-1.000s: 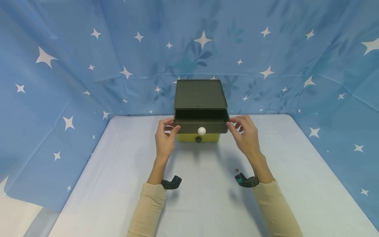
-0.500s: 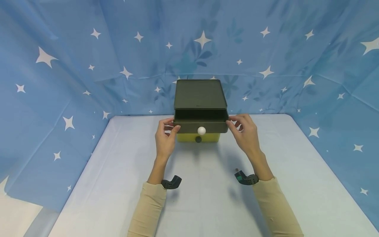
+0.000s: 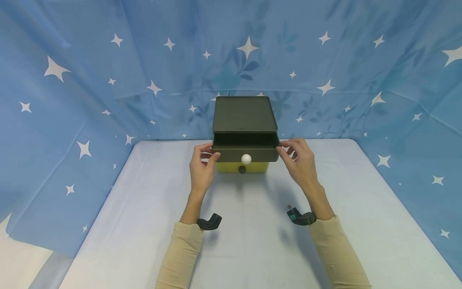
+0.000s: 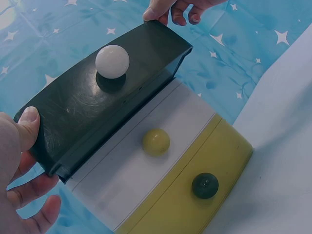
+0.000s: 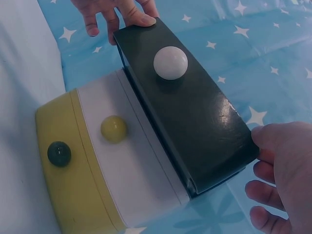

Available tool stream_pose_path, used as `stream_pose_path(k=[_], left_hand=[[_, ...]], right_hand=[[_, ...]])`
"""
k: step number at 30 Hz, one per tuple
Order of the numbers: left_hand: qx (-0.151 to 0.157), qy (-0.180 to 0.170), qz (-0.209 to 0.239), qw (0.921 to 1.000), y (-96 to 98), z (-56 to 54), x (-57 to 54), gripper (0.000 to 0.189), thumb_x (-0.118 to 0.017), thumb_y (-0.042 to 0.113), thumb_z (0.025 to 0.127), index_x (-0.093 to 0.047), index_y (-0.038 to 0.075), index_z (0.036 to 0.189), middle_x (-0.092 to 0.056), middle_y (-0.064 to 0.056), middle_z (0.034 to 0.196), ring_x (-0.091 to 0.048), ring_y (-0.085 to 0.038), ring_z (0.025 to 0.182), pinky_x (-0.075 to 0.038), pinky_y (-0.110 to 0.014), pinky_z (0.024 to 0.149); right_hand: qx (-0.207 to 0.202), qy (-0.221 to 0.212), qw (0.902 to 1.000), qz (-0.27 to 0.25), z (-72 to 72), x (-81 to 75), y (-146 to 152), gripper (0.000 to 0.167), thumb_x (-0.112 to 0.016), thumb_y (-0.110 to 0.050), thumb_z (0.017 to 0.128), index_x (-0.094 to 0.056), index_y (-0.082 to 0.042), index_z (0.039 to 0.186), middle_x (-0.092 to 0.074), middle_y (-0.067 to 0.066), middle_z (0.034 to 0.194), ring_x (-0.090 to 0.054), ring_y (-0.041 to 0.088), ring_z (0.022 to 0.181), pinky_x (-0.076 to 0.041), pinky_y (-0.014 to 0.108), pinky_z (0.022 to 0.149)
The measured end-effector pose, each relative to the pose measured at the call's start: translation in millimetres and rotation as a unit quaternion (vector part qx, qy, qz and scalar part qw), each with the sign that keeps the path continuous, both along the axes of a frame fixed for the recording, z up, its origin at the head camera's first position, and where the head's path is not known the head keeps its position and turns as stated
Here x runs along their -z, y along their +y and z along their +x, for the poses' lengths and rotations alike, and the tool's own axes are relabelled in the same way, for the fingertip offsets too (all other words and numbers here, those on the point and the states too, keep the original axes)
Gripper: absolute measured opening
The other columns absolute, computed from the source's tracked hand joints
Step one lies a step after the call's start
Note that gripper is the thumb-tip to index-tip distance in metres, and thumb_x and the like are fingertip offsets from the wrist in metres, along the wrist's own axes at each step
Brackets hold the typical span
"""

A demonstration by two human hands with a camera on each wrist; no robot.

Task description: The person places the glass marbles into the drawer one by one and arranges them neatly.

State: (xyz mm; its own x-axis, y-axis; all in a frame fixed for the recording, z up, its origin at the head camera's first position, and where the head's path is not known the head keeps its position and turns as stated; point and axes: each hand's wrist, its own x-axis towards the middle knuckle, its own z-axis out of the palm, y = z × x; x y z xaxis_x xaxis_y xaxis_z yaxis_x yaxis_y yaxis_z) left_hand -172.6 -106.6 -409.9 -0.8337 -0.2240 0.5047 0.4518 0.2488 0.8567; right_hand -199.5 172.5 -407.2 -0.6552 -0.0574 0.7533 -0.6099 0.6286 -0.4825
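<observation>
A small chest of drawers (image 3: 244,114) stands at the back of the table, its dark green top drawer (image 3: 231,155) pulled out part way. That drawer carries a round white knob (image 3: 246,159). Beneath it, the wrist views show a white drawer (image 4: 112,175) with a yellow knob (image 4: 156,142) and a yellow drawer (image 5: 73,195) with a dark green knob (image 5: 59,154), both closed. My left hand (image 3: 202,170) pinches the top drawer's left front corner between thumb and fingers. At the right front corner, my right hand (image 3: 301,166) pinches it likewise. The drawer's inside looks dark.
A white table (image 3: 245,241) lies under the forearms. Behind and beside it hangs a blue curtain (image 3: 173,72) with white stars. A tiny brownish bit (image 3: 289,207) shows by the right wrist's camera (image 3: 301,217).
Both hands keep their hold on the drawer's corners, and the drawer stays pulled out. The right wrist has shifted up very slightly.
</observation>
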Motion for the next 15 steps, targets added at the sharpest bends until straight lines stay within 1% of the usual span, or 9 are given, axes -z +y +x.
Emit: stream_pose_path(k=[8,13,15], left_hand=[[0.002,-0.002,-0.001,1.0000,-0.5,-0.9,0.6,0.038,-0.072,0.010,0.092,-0.058,-0.004,0.124,-0.059,-0.024,0.105,-0.064,-0.040,0.095,-0.042,-0.018,0.068],[0.002,-0.002,-0.001,1.0000,-0.7,-0.9,0.8,0.038,-0.072,0.010,0.091,-0.058,-0.004,0.123,-0.059,-0.024,0.105,-0.064,-0.040,0.095,-0.042,-0.017,0.068],[0.002,-0.003,-0.001,1.0000,-0.8,-0.7,0.8,0.038,-0.072,0.010,0.091,-0.058,-0.004,0.123,-0.060,-0.024,0.105,-0.064,-0.040,0.095,-0.042,-0.017,0.068]], right_hand=[[0.001,-0.008,1.0000,0.002,-0.4,-1.1,0.5,0.022,-0.076,-0.010,0.089,-0.073,0.002,0.108,-0.063,0.016,0.098,-0.058,0.025,0.079,-0.039,0.010,0.068],[0.002,-0.004,1.0000,0.006,1.6,-1.6,2.0,0.022,-0.076,-0.009,0.089,-0.073,0.002,0.107,-0.064,0.015,0.098,-0.057,0.022,0.078,-0.041,0.014,0.067],[0.003,-0.003,1.0000,0.007,3.0,-1.8,2.8,0.022,-0.077,-0.009,0.088,-0.073,0.002,0.106,-0.064,0.015,0.098,-0.057,0.022,0.078,-0.040,0.013,0.067]])
